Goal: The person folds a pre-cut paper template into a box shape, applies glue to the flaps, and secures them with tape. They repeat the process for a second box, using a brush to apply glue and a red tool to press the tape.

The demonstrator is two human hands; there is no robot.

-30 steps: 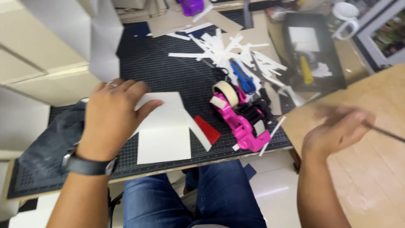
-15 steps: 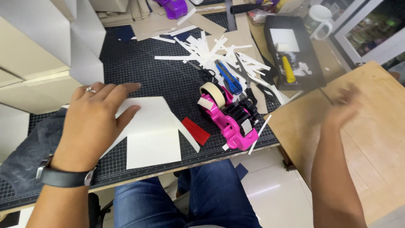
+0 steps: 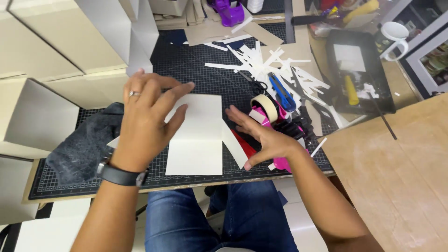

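Left hand point(image 3: 147, 119) flat, fingers spread, pinning white card point(image 3: 196, 135) near mat point(image 3: 186, 65) front edge; right hand point(image 3: 263, 137) open, empty, hovering beside card over pink tape dispenser point(image 3: 275, 140).

A card sheet point(image 3: 196, 140) lies on the cutting mat point(image 3: 186, 70). The tape dispenser point(image 3: 275, 126) sits right of it, paper strips point(image 3: 270, 65) behind, a cloth point(image 3: 84, 144) to the left.

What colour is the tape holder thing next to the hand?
Bright pink. The tape dispenser lies by the right hand, seen in the head view.
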